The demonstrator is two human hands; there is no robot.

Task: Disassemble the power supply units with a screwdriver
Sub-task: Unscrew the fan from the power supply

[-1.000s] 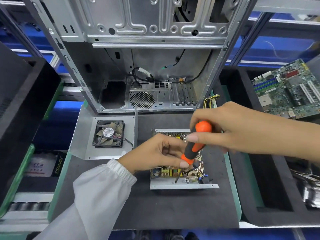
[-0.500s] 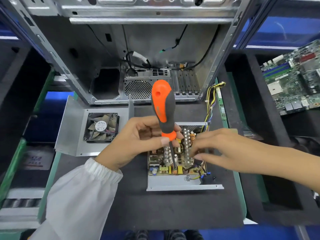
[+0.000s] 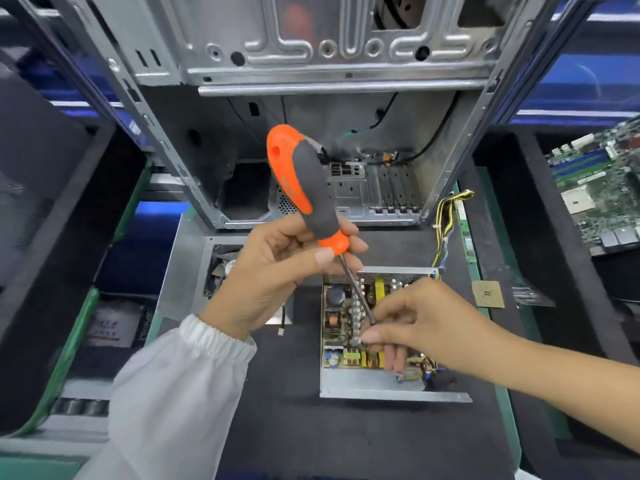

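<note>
The open power supply (image 3: 381, 341) lies on the dark bench (image 3: 277, 427) mat, just in front of the empty computer case (image 3: 311, 133). Its lid is off, so the circuit board shows inside the shallow metal tray. A bundle of yellow and black wires (image 3: 446, 216) runs from its far right corner toward the case.

The left hand (image 3: 277, 271) grips the screwdriver (image 3: 304, 188) low on its orange and grey handle, fingers (image 3: 346, 237) curled round the collar, the handle tilted up and away over the supply. The shaft slants down to the board. The right hand (image 3: 426, 327) hovers over the board's middle, thumb and forefinger pinched close at the shaft's tip; whether they hold a screw or only the tip I cannot tell, it is too small.

Left of the supply sits the removed lid with its fan (image 3: 221, 271), partly behind the left hand. Right of it lie a small square chip (image 3: 488, 294) and, farther off, a green motherboard (image 3: 599, 195).

My judgement on handling: the steel tray is stiff and fairly heavy, with sharp folded edges, and it should sit steady under screwdriver pressure. The board is the fragile part, crowded with capacitors, coils and heat-sink fins that may bend or snap. Best to take hold by the tray walls or the board's bare edges, not the components. Any loosened screw is tiny and slippery, easily dropped among the parts.
</note>
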